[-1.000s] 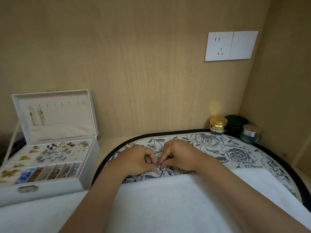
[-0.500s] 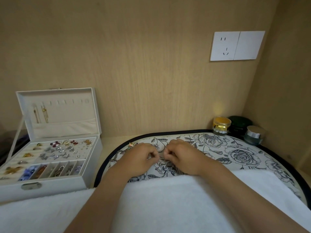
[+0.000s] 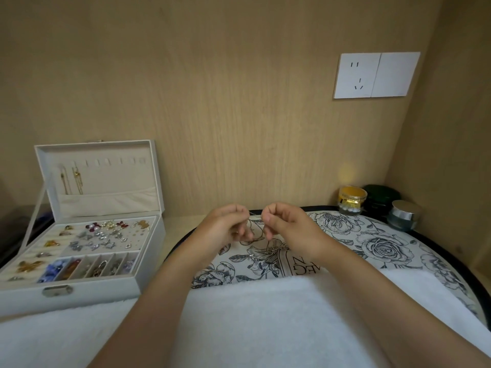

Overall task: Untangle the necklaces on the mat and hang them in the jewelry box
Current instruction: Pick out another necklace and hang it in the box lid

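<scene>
necklaces [image 3: 275,250]: thin chains in a knot. The clump sits low over the mat, just below the right hand; can't tell whether it touches. Loops run up to both hands. Number of chains: can't tell.
left hand [image 3: 225,227]: raised over the mat, fingers curled, thumb and forefinger pinching a strand.
right hand [image 3: 288,225]: same pose, fingers curled, pinching the strand. The hands are near each other, with a short run of chain stretched between them.
mat [image 3: 398,251]: floral print with a black edge, lying flat. Its near part is covered by a white towel [image 3: 265,320].
jewelry box [image 3: 87,289]: left of the mat and apart from it, front edge on the towel, lid open and upright.
lid [image 3: 111,179]: row of hooks along the top. Two gold chains [image 3: 77,179] hang at the left end, lower ends in the pocket below.
tray [image 3: 106,235]: small earrings and brooches spread across the upper section. Narrow compartments along the front hold more pieces.
jars [image 3: 352,200]: three at the far right edge of the mat by the wall: gold lid, dark green, silver lid.
socket [image 3: 376,75]: white, on the wood wall, upper right.
</scene>
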The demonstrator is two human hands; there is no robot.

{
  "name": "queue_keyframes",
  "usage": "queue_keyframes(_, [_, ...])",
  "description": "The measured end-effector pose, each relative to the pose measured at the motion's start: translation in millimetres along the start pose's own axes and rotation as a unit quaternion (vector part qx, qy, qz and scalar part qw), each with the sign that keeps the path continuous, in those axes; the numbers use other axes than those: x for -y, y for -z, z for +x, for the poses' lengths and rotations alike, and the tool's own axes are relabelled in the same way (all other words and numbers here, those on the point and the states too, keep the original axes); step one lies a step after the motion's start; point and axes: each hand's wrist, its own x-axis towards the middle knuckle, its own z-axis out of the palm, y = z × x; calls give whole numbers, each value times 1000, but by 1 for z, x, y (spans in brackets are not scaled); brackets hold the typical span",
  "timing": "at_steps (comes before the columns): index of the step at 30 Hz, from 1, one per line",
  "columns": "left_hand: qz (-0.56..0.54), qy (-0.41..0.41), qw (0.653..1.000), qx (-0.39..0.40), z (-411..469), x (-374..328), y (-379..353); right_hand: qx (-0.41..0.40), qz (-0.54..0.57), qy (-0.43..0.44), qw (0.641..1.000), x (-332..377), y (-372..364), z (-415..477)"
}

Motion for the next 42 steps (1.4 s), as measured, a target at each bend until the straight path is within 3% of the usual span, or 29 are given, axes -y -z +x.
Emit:
queue_keyframes(3, [-56, 16, 998, -13, -2, -11, 5, -2, 32, -9, 999, 9, 1, -1])
queue_keyframes(8, [132, 1, 988, -80, -5, -28, 23, 18, 53, -30, 998, 15, 1, -1])
queue_keyframes(14, [183, 19, 983, -24, -29, -46, 49, 59, 125, -27, 990, 39, -17, 11])
queue_keyframes(18, [80, -7, 996, -26, -44, -61, 72, 85, 160, -18, 983, 64, -39, 28])
queue_keyframes(20, [32, -23, 998, -42, -51, -71, 86, 101, 137, -9, 985, 81, -51, 38])
queue_keyframes(23, [49, -28, 997, -58, -61, -86, 112, 112, 66, 5, 992, 107, -73, 53])
queue_keyframes(30, [24, -59, 990, -127, -74, -112, 186, 71, -7, 71, 995, 167, -131, 101])
queue_keyframes(35, [162, -74, 959, -218, -73, -111, 239, 17, -24, 110, 994, 179, -177, 147])
queue_keyframes(42, [267, -54, 913, -304, -62, -83, 298, -57, -101, 96, 989, 150, -239, 197])
